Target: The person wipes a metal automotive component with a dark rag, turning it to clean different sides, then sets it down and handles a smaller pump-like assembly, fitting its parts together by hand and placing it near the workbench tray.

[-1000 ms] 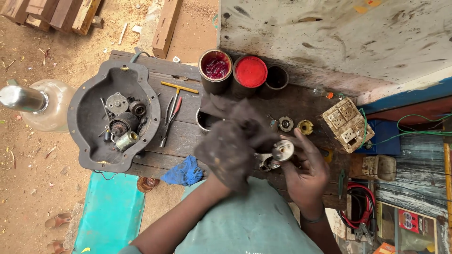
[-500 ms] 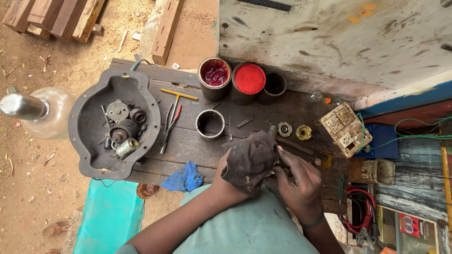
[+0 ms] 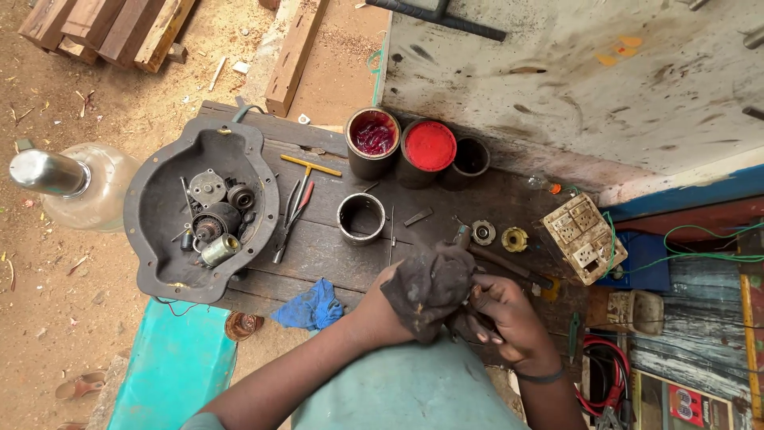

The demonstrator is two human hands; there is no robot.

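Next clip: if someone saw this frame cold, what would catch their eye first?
Probably the bright red lid at the back of the dark wooden bench, next to an open can of red liquid. Next, the left hand and right hand near the front edge, working a grimy dark rag together. To the left lies a big black tray of metal parts.

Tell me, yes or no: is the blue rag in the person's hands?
No. The blue rag lies on the bench edge; the left hand holds a dark cloth.

Dark, grimy rag bunched over a hidden part, above the bench edge
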